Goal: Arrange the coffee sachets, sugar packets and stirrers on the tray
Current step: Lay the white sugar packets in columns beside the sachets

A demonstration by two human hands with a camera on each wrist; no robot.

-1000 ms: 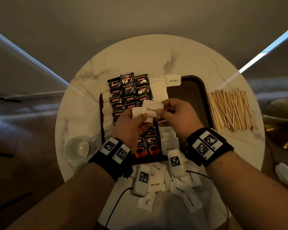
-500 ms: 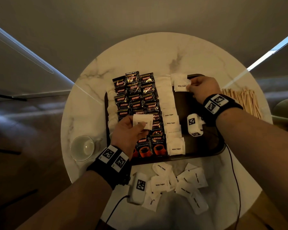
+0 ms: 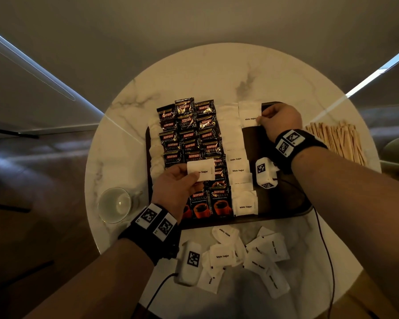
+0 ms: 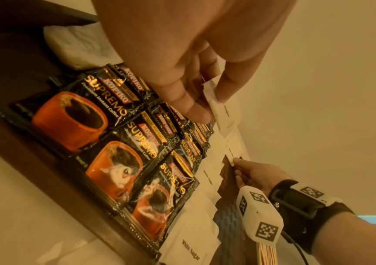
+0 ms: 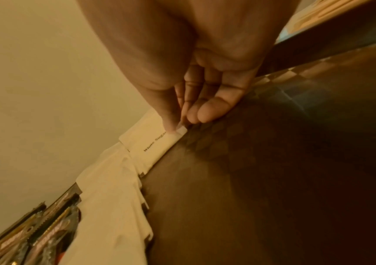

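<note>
Loose white sugar packets (image 3: 251,256) lie on the table (image 3: 217,72), nearest the body. Left hand (image 3: 174,187): fingers (image 4: 196,107) pinch a sugar sachet (image 3: 200,169) above the black coffee sachets (image 3: 189,134) on the tray (image 3: 283,212). Right hand (image 3: 280,122), arm extended: fingers (image 5: 196,111) pinch the far packet (image 3: 250,116) at the tray's far edge

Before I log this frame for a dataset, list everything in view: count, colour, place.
Tray: one, dark brown, table centre.
Coffee sachets: many, black and orange, overlapping rows on tray's left.
Sugar packets on tray: a white column right of the coffee.
Loose sugar packets: a white pile, table's near edge.
Stirrers: a wooden pile, right of tray.
Cup: one, white, left of tray.
Table: one, round, white marble.
Left hand: holds a sugar packet.
Right hand: pinches a sugar packet at tray's far end.
</note>
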